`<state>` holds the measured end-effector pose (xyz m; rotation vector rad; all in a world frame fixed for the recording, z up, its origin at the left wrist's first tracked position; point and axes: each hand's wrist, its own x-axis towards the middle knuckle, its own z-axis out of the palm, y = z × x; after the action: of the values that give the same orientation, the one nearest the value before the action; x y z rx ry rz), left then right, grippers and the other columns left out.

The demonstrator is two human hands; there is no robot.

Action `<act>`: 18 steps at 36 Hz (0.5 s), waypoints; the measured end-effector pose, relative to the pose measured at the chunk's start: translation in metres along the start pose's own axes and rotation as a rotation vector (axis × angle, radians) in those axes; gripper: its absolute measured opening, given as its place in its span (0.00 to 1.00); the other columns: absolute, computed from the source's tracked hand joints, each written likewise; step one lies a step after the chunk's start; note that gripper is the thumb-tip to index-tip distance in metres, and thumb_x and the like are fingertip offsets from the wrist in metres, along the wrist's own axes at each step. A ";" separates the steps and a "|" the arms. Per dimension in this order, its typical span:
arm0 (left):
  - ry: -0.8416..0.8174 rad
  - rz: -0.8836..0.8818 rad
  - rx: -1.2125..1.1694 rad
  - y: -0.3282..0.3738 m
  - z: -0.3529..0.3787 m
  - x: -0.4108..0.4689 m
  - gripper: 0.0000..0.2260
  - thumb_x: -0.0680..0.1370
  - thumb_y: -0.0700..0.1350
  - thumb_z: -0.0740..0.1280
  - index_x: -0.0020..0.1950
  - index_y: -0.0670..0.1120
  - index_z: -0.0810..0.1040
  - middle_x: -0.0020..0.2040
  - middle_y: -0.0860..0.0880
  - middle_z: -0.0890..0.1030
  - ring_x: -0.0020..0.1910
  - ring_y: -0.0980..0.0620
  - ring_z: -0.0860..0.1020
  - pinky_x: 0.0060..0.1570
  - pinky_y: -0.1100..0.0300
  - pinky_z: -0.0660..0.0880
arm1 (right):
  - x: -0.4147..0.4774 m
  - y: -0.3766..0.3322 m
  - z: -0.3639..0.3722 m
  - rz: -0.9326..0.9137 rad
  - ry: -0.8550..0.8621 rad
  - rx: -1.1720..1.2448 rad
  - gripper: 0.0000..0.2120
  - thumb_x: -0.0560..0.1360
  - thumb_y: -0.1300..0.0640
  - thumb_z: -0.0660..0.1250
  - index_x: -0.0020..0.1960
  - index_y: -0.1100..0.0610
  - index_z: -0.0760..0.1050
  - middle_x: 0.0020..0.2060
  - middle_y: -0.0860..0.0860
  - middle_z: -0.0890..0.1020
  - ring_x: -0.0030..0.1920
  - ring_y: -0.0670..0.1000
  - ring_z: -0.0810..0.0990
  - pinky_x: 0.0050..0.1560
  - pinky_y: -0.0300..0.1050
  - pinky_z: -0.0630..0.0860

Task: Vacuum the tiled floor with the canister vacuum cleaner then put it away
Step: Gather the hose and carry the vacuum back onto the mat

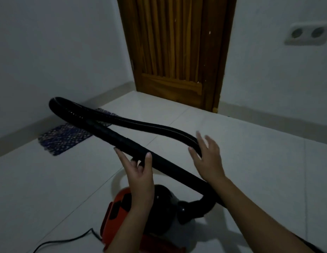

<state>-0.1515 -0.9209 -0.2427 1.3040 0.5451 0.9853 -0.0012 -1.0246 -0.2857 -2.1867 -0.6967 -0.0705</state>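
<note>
A red and black canister vacuum sits on the white tiled floor just in front of me, partly hidden by my left forearm. Its black ribbed hose loops up to the left and back down, joining a black rigid tube that runs diagonally across the view. My left hand holds the tube from below, thumb and fingers wrapped around it. My right hand is spread open, its palm resting against the hose's bend, fingers apart.
A brown wooden door stands shut straight ahead. A blue patterned mat lies by the left wall. The black power cord trails across the floor at lower left. A double wall socket is on the right wall.
</note>
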 end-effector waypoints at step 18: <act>-0.068 -0.089 -0.022 -0.002 0.008 -0.027 0.39 0.78 0.40 0.64 0.76 0.61 0.40 0.75 0.43 0.60 0.64 0.60 0.69 0.54 0.75 0.69 | -0.037 -0.036 -0.035 -0.110 -0.027 0.264 0.27 0.72 0.37 0.66 0.66 0.45 0.63 0.50 0.44 0.79 0.49 0.47 0.78 0.52 0.48 0.75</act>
<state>-0.1584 -0.9480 -0.2482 1.2777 0.5343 0.8687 -0.0444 -1.0490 -0.2479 -1.8997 -0.7941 -0.0053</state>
